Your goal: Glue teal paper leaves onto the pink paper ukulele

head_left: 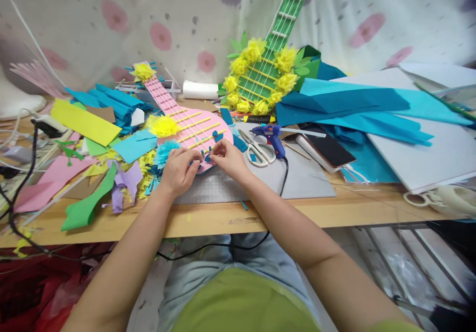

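Observation:
A pink paper pipa [213, 120] lies on the grey cutting mat [297, 180], its neck pointing to the back left. Yellow strips and white strings cross its body, and a yellow paper flower [162, 126] and a blue paper flower [166, 153] sit along its left edge. My left hand [180, 169] rests at the lower end of the pipa with its fingers curled; what they hold, if anything, is hidden. Just to the right, my right hand [227, 157] pinches near small dark blue pieces [208, 153] on the pink surface.
Right of the hands lie scissors [257, 149], a blue glue gun [271, 136] with a black cord, and a phone [327, 146] on a white box. A green pipa [266, 69] with yellow flowers leans behind. Paper scraps [92, 188] cover the left; blue paper [349, 99] lies right.

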### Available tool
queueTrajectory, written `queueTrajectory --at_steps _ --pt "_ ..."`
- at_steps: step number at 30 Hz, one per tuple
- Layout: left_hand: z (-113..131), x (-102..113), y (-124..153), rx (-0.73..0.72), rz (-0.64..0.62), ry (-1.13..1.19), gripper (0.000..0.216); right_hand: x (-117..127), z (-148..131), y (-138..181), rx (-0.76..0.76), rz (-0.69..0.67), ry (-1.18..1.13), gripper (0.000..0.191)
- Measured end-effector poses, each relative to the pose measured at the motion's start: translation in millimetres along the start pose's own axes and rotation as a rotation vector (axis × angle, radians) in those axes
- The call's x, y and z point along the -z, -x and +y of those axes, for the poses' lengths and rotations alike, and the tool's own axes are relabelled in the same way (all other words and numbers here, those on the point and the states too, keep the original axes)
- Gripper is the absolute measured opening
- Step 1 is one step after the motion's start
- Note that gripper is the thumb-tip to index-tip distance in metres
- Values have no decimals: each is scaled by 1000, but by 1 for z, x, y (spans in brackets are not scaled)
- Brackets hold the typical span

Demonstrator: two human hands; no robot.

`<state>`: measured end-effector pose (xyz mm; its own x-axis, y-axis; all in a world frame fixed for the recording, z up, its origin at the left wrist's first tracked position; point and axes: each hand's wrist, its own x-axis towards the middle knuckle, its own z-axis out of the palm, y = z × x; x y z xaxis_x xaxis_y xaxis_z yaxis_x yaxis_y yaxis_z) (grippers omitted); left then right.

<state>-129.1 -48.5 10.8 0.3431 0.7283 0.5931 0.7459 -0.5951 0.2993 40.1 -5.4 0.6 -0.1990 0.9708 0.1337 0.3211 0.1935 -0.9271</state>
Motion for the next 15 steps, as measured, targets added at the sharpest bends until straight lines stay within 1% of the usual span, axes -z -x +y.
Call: queueTrajectory --at_steps 4,8,15 --pt "-1 3 0 0 29 33 31 -3 -9 3 47 13 26 17" --pt "-3 8 2 16 45 46 32 -10 -16 9 110 -24 43 15" --pt "-7 11 8 15 110 53 35 -21 -13 10 199 -53 176 12"
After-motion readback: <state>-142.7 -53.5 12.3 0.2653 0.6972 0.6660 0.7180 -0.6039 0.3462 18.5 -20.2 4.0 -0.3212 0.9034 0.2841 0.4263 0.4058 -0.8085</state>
